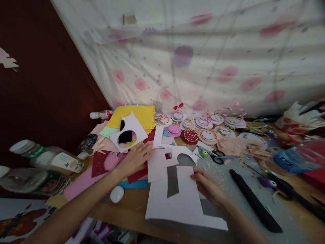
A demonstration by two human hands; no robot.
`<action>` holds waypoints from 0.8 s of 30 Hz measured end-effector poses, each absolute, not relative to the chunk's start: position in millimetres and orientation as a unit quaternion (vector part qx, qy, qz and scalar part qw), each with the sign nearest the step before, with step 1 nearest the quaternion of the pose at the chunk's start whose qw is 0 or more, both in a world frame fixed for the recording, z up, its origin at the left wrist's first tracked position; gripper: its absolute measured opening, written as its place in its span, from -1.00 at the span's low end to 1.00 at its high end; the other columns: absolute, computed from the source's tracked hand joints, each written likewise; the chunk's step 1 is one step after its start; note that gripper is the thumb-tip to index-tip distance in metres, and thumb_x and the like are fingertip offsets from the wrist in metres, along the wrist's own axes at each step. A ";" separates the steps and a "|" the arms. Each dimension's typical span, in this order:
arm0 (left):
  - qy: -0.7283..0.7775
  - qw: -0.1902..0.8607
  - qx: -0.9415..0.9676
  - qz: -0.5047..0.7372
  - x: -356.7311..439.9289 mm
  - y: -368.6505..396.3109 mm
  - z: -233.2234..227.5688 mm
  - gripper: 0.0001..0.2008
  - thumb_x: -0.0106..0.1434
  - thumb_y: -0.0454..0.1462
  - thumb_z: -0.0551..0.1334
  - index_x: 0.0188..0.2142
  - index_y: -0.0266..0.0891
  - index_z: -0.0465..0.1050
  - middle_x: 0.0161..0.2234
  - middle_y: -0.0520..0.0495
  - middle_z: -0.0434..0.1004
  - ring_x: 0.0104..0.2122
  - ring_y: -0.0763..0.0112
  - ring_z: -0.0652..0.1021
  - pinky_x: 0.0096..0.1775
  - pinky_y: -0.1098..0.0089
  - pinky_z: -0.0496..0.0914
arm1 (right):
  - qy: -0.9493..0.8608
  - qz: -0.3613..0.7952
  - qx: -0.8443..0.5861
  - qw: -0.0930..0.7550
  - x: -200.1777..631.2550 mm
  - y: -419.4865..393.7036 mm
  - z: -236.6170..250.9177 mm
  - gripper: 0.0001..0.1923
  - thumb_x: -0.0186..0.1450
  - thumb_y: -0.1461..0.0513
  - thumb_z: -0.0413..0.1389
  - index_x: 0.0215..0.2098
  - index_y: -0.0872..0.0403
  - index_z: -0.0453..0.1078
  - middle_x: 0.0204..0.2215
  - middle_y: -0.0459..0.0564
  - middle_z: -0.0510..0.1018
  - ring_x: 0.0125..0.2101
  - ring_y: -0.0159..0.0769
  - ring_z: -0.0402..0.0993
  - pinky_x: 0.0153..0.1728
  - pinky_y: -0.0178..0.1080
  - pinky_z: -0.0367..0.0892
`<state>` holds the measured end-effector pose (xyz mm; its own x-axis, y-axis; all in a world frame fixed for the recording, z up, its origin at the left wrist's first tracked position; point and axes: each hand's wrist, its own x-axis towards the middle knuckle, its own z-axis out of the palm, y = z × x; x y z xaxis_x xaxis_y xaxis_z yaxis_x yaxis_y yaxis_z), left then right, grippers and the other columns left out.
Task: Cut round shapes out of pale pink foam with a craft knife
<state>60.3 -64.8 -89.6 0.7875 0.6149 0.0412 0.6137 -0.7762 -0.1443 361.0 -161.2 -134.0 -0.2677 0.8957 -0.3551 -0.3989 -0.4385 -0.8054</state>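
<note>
White paper sheets [159,203] with cut-out openings lie in a loose overlapping stack at the table's front middle, over a grey mat [215,206]. My left hand [138,157] rests at their upper left edge, fingers stretched out and touching the paper, with nothing visibly held. My right hand [205,183] is closed at the right side of a white sheet, its thumb and fingers pinching the edge. Just beyond the right hand lie scissors [217,158] and a green round eyed ornament [203,153].
Several beaded miniature hats [190,136] stand along the back. To the left are a yellow felt sheet [137,115], a pink sheet [82,181], a bottle [58,159] and a white oval object [117,194]. A black bar-like object [254,201] lies right; a blue-labelled container [294,157] stands beyond.
</note>
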 end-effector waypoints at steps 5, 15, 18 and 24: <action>-0.242 0.024 -0.968 -0.062 84.4 -81.7 -104.1 -0.53 0.40 -0.46 -0.06 0.26 -0.17 0.18 0.23 -0.19 0.32 0.26 0.24 0.30 0.23 0.13 0.24 | -0.331 0.743 -0.419 0.402 360.6 -174.5 -129.7 -0.83 -0.05 0.18 0.23 -0.45 0.03 0.44 -0.56 -0.12 0.47 -0.56 -0.36 0.35 -0.47 -0.29 0.27; -0.242 -0.040 -0.960 -0.134 84.0 -106.3 -59.4 -0.59 0.45 -0.39 -0.07 0.21 -0.18 0.30 0.21 -0.16 0.37 0.25 0.31 0.31 0.27 0.13 0.21 | -0.346 0.697 -0.449 0.438 404.4 -196.0 -130.6 -0.70 -0.03 0.08 0.26 -0.34 0.00 0.47 -0.43 -0.08 0.52 -0.44 -0.29 0.38 -0.42 -0.27 0.27; -0.238 -0.030 -0.957 -0.164 77.4 -115.8 -55.1 -0.56 0.45 -0.37 -0.09 0.26 -0.15 0.22 0.24 -0.12 0.32 0.26 0.34 0.29 0.28 0.16 0.19 | -0.393 0.655 -0.479 0.434 416.4 -203.9 -133.3 -0.68 0.01 0.01 0.27 -0.36 0.01 0.45 -0.46 -0.09 0.47 -0.49 -0.32 0.31 -0.48 -0.29 0.21; -0.314 -0.103 -0.918 -0.217 78.4 -140.5 -48.5 -0.54 0.45 -0.30 -0.10 0.30 -0.08 0.14 0.29 -0.06 0.24 0.27 0.32 0.27 0.30 0.10 0.14 | -0.459 0.620 -0.473 0.425 404.2 -213.3 -138.1 -0.55 0.08 -0.11 0.25 -0.54 0.01 0.21 -0.58 -0.18 0.21 -0.54 -0.38 0.12 -0.52 -0.32 0.11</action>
